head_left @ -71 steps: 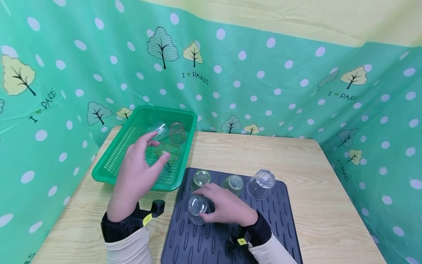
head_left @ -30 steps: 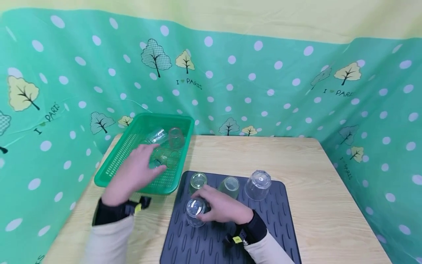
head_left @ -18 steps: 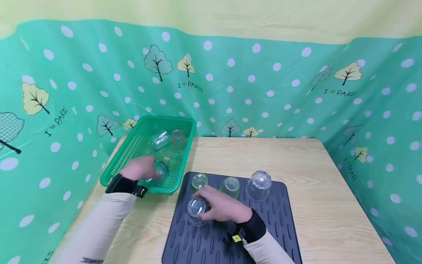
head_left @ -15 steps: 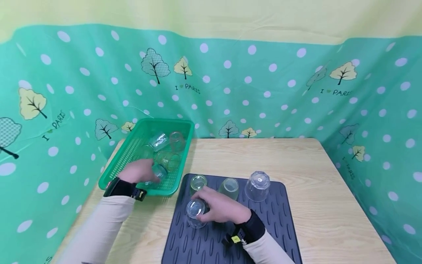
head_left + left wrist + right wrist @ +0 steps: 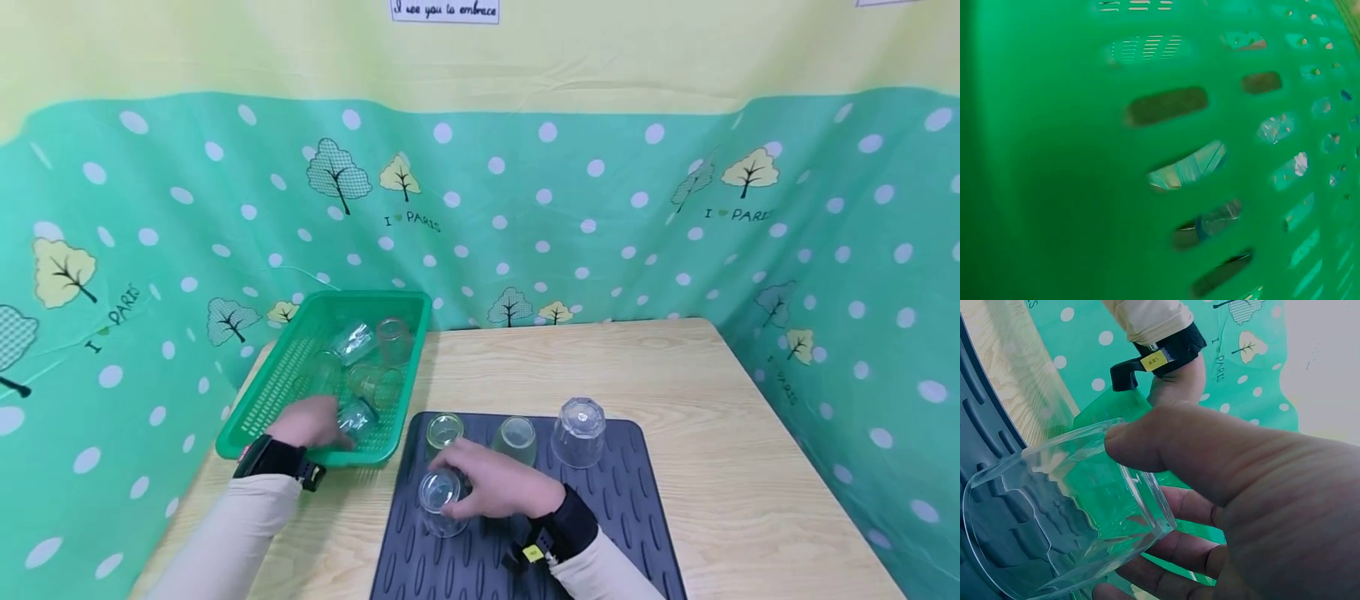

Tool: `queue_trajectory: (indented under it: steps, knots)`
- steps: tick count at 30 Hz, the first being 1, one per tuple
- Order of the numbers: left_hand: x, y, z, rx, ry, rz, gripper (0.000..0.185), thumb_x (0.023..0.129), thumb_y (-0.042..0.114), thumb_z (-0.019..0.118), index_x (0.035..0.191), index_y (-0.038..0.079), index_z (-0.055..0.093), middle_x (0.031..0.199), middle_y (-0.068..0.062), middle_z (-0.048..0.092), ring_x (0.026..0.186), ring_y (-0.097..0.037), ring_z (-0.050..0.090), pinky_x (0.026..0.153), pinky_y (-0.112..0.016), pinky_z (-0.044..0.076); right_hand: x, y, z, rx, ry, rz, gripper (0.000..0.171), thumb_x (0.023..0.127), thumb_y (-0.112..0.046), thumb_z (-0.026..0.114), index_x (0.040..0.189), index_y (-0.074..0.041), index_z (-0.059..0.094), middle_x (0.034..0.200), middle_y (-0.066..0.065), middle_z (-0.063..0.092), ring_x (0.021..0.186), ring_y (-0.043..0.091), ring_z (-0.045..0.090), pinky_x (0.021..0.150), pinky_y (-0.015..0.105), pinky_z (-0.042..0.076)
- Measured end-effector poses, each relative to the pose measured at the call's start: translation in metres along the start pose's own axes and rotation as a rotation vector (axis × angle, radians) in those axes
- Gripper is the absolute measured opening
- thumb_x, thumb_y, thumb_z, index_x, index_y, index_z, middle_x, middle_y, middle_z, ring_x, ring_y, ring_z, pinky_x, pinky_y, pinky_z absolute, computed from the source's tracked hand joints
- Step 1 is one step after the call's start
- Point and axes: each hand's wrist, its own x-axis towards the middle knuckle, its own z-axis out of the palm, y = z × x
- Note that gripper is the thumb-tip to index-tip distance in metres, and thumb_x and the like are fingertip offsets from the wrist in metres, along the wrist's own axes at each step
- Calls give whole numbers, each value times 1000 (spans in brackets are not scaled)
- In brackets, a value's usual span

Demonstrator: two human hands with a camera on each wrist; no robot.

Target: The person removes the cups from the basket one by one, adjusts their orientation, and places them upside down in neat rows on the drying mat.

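Observation:
In the head view my left hand (image 5: 307,423) reaches into the near end of the green basket (image 5: 412,385). Its thumb and fingers are at a bluish clear glass (image 5: 357,419) lying on its side there; the hand's back hides part of that grip. On the dark ridged mat (image 5: 420,575), my right hand (image 5: 498,482) holds an upside-down clear glass (image 5: 441,500) near its base. The right wrist view shows the thumb on one side of this glass (image 5: 1054,506) and curled fingers on the other. Only the basket's slotted wall (image 5: 1072,187) fills the left wrist view.
Several other glasses lie in the basket, among them a pinkish one (image 5: 394,340) and a clear one (image 5: 354,342). Behind my right hand stand a greenish glass (image 5: 445,430), another greenish glass (image 5: 516,439) and a large clear tumbler (image 5: 579,435), all upside down. A patterned curtain (image 5: 570,217) encloses the table.
My left hand has come down from above the basket to the bluish glass inside it. The right hand has stayed at its glass on the mat. The head view has tilted up slightly.

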Motion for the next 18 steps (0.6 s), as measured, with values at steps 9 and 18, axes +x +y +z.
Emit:
queue_trajectory:
  steps: [9, 18]
  knots:
    - [-4, 10, 5, 111, 69, 52, 36, 76, 32, 92, 80, 5, 69, 76, -6, 65, 70, -23, 60, 68, -45, 57, -1, -3, 0, -5, 6, 7, 45, 97, -28, 74, 139, -20, 59, 123, -7, 54, 99, 4, 53, 87, 19, 48]
    - [-4, 12, 8, 125, 79, 60, 37, 76, 31, 92, 85, 2, 70, 78, -7, 66, 72, -24, 62, 70, -47, 58, -4, -5, -3, -88, 1, -5, 50, 98, -36, 73, 143, -18, 58, 133, -4, 58, 111, 2, 58, 94, 21, 51]
